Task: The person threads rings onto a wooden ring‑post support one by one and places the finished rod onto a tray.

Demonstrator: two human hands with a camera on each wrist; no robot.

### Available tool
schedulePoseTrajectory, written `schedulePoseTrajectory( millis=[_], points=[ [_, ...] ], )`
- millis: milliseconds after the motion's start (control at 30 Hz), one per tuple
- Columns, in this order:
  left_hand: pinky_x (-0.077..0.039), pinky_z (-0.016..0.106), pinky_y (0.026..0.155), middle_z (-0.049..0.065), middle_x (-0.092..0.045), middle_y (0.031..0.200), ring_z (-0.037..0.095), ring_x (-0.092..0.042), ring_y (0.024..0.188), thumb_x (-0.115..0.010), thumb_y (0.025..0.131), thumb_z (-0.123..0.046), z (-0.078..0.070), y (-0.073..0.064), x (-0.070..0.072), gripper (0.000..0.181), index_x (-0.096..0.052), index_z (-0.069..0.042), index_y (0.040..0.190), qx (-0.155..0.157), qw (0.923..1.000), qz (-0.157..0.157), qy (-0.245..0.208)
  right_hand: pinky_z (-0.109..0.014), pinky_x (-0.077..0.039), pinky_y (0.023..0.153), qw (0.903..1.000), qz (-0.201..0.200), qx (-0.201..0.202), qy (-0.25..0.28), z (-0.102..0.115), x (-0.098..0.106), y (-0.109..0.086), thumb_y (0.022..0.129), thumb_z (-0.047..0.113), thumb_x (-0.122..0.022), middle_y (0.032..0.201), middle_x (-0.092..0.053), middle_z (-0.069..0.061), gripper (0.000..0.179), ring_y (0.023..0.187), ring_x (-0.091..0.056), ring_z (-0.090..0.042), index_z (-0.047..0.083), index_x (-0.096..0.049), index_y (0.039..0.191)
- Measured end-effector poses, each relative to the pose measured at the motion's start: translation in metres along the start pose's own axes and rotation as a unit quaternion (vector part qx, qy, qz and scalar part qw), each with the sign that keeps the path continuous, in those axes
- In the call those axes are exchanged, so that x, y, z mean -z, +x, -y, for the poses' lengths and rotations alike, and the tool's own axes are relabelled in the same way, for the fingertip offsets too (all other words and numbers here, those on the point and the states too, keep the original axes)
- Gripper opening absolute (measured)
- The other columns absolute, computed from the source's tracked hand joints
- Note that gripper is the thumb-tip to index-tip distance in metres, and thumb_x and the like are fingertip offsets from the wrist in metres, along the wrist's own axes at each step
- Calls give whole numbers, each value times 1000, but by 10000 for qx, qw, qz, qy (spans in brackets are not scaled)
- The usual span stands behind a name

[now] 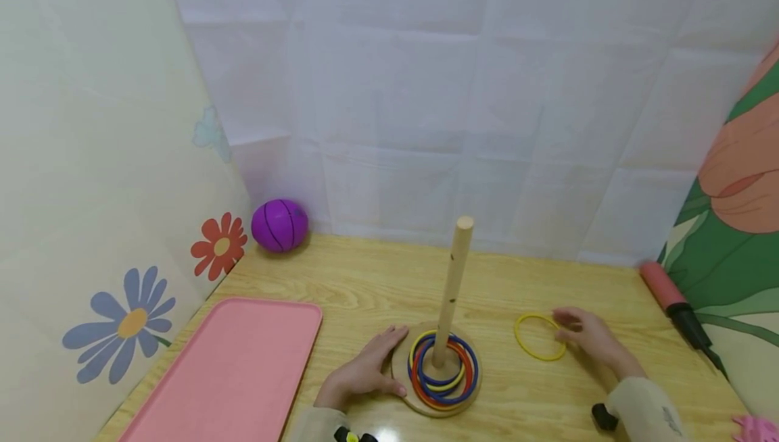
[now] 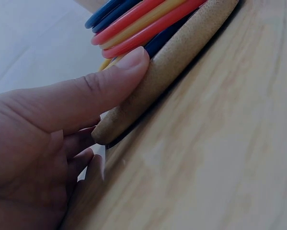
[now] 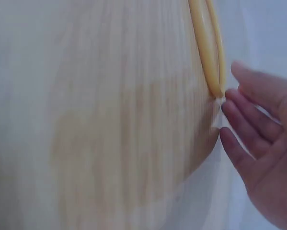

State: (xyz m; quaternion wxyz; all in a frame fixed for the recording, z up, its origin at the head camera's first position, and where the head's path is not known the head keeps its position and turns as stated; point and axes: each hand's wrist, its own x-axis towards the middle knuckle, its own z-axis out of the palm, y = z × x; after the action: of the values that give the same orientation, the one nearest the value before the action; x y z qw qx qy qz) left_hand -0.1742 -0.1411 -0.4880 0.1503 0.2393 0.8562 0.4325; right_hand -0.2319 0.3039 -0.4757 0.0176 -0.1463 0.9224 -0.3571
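A ring toss stand with a round wooden base and an upright wooden peg stands on the table. Several blue, red and yellow rings lie stacked round the peg's foot. My left hand holds the base at its left rim; in the left wrist view the thumb lies on the rim, just below the rings. To the right, a loose yellow ring lies on the table. My right hand is at its right edge, thumb and fingers apart, fingertips close to the ring in the right wrist view.
A pink tray lies at the left on the wooden table. The purple ball sits at the back left corner. Along the right edge is a pink and black pump, with a pink object at the front right.
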Motion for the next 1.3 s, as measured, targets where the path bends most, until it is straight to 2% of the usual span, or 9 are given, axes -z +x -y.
schedulePoseTrajectory(
  millis=[133, 300, 467, 700, 967, 1167, 1300],
  points=[
    [-5, 67, 117, 24, -18, 160, 47, -9, 148, -84, 74, -25, 1, 1, 0, 102, -23, -2, 153, -12, 10000, -7, 43, -25, -55, 74, 9990, -301, -145, -283, 5, -2, 6, 83, 4, -72, 102, -70, -24, 35, 89, -67, -28, -14, -62, 112],
    [-5, 66, 117, 23, -18, 160, 46, -9, 148, -84, 74, -25, 1, 1, -1, 103, -23, -2, 153, -24, 10000, 3, 50, -20, -50, 65, 9971, -443, -142, -608, 7, -4, 13, 82, 0, -71, 86, -70, -15, 20, 75, -62, -13, -11, -67, 98],
    [-4, 66, 117, 24, -17, 160, 46, -8, 148, -83, 74, -26, 2, 2, -1, 102, -23, -3, 153, -2, 10000, 19, 18, -21, -49, 63, 9959, -434, -130, -784, 7, -6, 17, 81, -3, -69, 81, -69, -10, 11, 73, -61, -13, -8, -68, 91],
    [-5, 68, 116, 24, -18, 160, 47, -8, 148, -84, 74, -25, 0, 0, 0, 102, -23, -3, 153, 17, 10000, 15, -23, -22, -49, 64, 9954, -434, -207, -824, 8, -7, 17, 83, -2, -68, 81, -71, -10, 10, 75, -62, -15, -6, -71, 91],
    [-5, 67, 116, 24, -17, 160, 46, -7, 148, -84, 74, -25, 0, 0, 0, 102, -23, -3, 153, 24, 10000, 18, -73, -21, -51, 64, 9967, -569, -376, -449, 15, -6, 13, 85, 0, -68, 92, -73, -18, 14, 83, -68, -27, -6, -71, 97],
    [-3, 67, 117, 24, -16, 160, 46, -6, 148, -83, 74, -25, 2, 0, 0, 103, -22, -3, 153, 14, 9999, 39, -92, -24, -58, 64, 9953, -522, -735, 356, 27, -1, 12, 88, 0, -64, 99, -70, -24, 23, 84, -67, -20, -11, -66, 109],
    [-3, 67, 117, 25, -16, 160, 46, -6, 148, -83, 74, -25, 2, 0, 0, 103, -22, -3, 153, -5, 10000, 36, -80, -28, -60, 68, 9927, -649, -754, 677, 44, 4, 13, 91, 4, -63, 104, -69, -26, 28, 84, -68, -15, -11, -64, 115]
  ],
)
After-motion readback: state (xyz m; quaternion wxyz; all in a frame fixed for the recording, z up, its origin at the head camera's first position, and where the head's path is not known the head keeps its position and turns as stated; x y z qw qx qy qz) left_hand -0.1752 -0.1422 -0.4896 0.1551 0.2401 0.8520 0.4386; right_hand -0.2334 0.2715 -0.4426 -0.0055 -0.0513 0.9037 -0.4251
